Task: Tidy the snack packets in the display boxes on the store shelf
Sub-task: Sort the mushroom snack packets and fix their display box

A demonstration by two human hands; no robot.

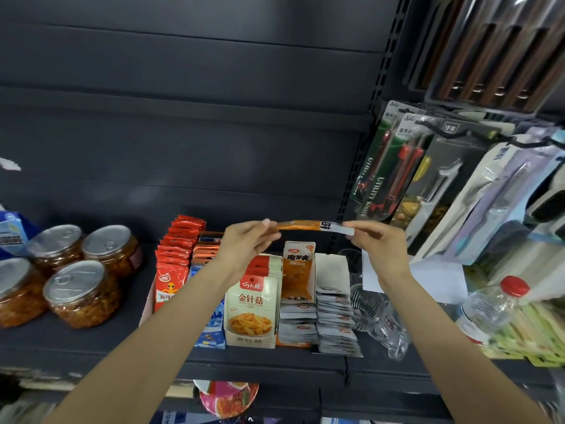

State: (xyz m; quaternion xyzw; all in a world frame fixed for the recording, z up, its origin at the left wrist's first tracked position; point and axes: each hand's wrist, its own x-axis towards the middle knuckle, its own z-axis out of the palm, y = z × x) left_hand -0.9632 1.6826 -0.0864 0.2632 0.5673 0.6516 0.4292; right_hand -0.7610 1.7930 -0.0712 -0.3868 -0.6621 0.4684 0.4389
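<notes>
Two hands: left hand (244, 243) and right hand (379, 249) each pinch one end of orange snack packet (308, 225), held flat, edge-on, above display boxes (331, 267).
Step advice: keep level, turn upright, slot beside matching orange packet box (298, 272); avoid toppling mushroom box (252, 310).
Surface: dark shelf (91, 341); jars (79, 293) left, bottles (489, 307) right.
Room: store aisle, hanging utility knives (385, 179).

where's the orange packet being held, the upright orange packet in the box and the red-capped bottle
held orange packet (305, 225), head view, middle of its orange body between the hands
upright orange packet (298, 272), head view, centre of its front face
red-capped bottle (516, 286), head view, on the red cap
</notes>
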